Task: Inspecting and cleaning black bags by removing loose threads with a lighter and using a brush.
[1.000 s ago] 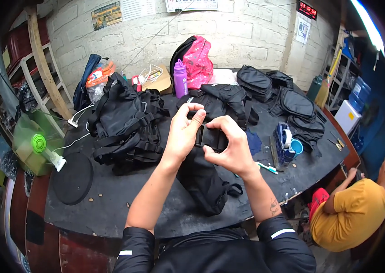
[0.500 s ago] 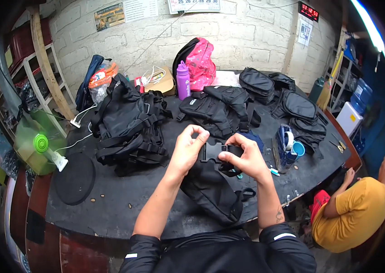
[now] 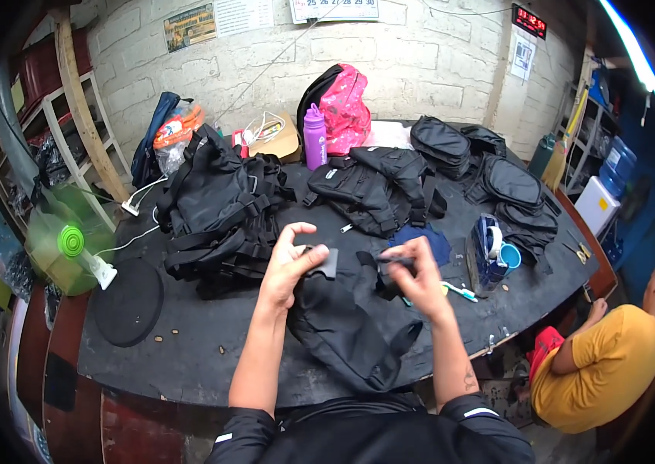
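My left hand [image 3: 285, 278] pinches one half of a black plastic side-release buckle [image 3: 328, 264] between thumb and fingers. To its right, my right hand [image 3: 420, 282] is closed on the other buckle half with its black strap [image 3: 376, 274]; motion blur and the fingers hide much of that half. A gap separates the two pieces. Below them lies a black fabric bag [image 3: 343, 329], slack at the near edge of the dark table [image 3: 196, 371], with a short strap loop at its right side.
Black bags [image 3: 219, 197] pile up at the left, with more pouches [image 3: 509, 182] at the far right. A purple bottle [image 3: 315, 139] and pink backpack [image 3: 347, 108] stand behind. A blue cup [image 3: 508, 254] and toothbrush [image 3: 460, 291] are right. A fan [image 3: 72, 242] spins left; a person in yellow [image 3: 602, 367] sits right.
The buckle halves, together between my hands before, are now apart. My left hand has moved left and down with one half; my right hand has shifted slightly with the other.
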`<state>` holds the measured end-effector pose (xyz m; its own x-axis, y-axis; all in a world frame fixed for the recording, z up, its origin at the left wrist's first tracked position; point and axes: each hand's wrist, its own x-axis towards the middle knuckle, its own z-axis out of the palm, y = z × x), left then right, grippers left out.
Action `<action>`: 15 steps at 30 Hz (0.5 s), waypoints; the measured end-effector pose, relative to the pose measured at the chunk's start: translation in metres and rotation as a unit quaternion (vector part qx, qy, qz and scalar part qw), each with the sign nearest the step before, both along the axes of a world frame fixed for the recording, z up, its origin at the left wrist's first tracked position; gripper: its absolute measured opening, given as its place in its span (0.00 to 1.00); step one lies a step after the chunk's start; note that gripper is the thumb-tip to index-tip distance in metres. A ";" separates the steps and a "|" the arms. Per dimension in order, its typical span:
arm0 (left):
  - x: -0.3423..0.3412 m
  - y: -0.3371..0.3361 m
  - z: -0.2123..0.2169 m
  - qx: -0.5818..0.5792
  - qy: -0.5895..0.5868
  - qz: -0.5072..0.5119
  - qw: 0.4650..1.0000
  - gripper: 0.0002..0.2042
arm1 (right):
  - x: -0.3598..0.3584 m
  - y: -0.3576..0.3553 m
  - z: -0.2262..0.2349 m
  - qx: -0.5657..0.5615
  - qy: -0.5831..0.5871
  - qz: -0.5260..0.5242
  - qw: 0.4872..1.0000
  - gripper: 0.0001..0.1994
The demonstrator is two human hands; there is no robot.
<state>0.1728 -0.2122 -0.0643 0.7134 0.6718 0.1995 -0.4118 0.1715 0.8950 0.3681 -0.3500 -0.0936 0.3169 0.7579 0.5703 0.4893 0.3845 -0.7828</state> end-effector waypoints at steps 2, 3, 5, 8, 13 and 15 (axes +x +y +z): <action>-0.001 -0.005 -0.003 -0.019 -0.009 -0.022 1.000 0.26 | -0.019 0.012 0.006 0.059 -0.123 0.072 0.988 0.18; 0.001 -0.006 -0.004 -0.018 -0.015 -0.027 0.999 0.26 | -0.026 0.010 0.011 0.031 -0.144 0.090 0.985 0.21; 0.001 -0.009 -0.006 -0.016 -0.021 -0.030 0.999 0.27 | -0.036 0.011 0.011 0.057 -0.143 0.100 0.983 0.21; -0.001 -0.015 -0.005 -0.055 -0.049 -0.025 0.997 0.27 | -0.044 0.010 0.007 0.101 -0.115 0.074 0.985 0.19; -0.001 -0.019 -0.003 -0.082 -0.061 -0.025 0.994 0.28 | -0.049 0.010 0.002 0.184 -0.079 -0.002 0.980 0.17; -0.001 -0.022 -0.002 -0.070 -0.063 -0.021 0.995 0.28 | -0.054 0.012 0.001 0.204 -0.105 0.012 0.973 0.18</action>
<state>0.1720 -0.2343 -0.0665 0.7161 0.6701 0.1952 -0.5091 0.3102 0.8029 0.3145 -0.3379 -0.0930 0.1461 0.4614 0.8751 0.6091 0.6551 -0.4471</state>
